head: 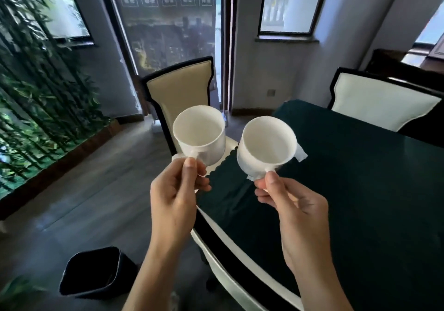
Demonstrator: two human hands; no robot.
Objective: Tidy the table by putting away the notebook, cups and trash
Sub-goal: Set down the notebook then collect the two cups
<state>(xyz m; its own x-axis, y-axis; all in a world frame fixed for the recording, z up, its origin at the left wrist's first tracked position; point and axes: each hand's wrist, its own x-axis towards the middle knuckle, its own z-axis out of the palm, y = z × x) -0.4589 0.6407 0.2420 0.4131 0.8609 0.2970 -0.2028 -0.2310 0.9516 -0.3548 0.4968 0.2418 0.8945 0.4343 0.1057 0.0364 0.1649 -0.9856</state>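
At frame centre, the left hand [177, 190] pinches one white cup [199, 135] by its handle, mostly hidden; the right hand [288, 198] pinches another cup [266, 145] with a crumpled tissue [300, 154], partly hidden. Poster [165, 22] writing is illegible.

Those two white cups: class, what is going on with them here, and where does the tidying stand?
A person holds one white cup in each hand, gripped by the handle. The left hand lifts the left cup over the floor beside a chair; the right hand holds the right cup, with a bit of white paper against it, above the table. Both cups look empty. A black bin stands on the floor below.
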